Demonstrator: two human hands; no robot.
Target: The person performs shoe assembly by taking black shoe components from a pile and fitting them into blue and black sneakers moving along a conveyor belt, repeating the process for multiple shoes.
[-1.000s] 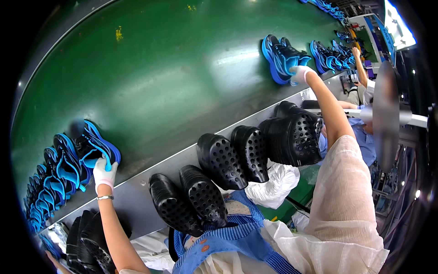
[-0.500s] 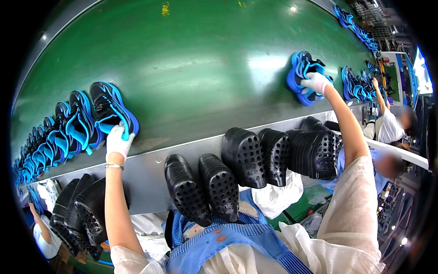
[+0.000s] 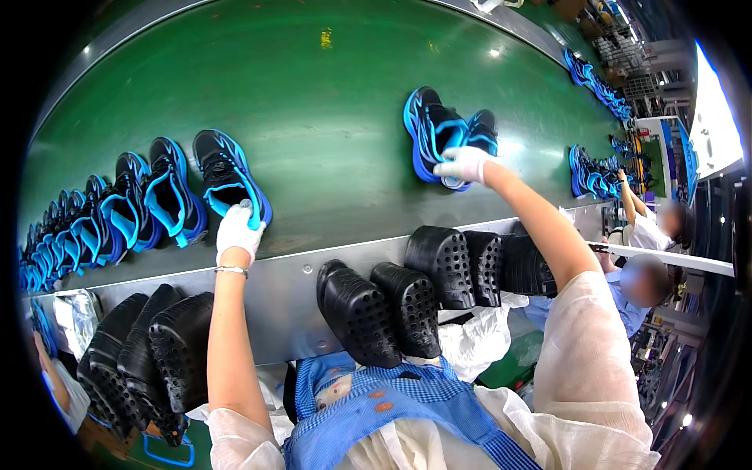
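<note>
In its white glove, my left hand (image 3: 238,229) pinches the heel of a black sneaker (image 3: 221,163) with bright blue lining and sole. That sneaker stands at the right end of a row of matching sneakers (image 3: 163,188) on the green belt. Farther right, my gloved right hand (image 3: 464,165) is closed at the heel end of a pair: the left sneaker (image 3: 424,125) tilts, and its mate (image 3: 483,129) sits close against it. My right fingers partly hide both heels. Whether the pair touches the belt, I cannot tell.
Black perforated shoe-shaped blocks (image 3: 356,313) line the metal ledge (image 3: 274,290) in front of me, with more blocks (image 3: 184,345) at the left. Other sneakers (image 3: 591,171) stand on the belt (image 3: 337,102) at the far right, near a co-worker's arms (image 3: 629,200).
My right hand has carried the pair of sneakers leftward along the belt. My left hand keeps its hold on the row's end sneaker, now slightly farther from its neighbour. The whole view has shifted.
</note>
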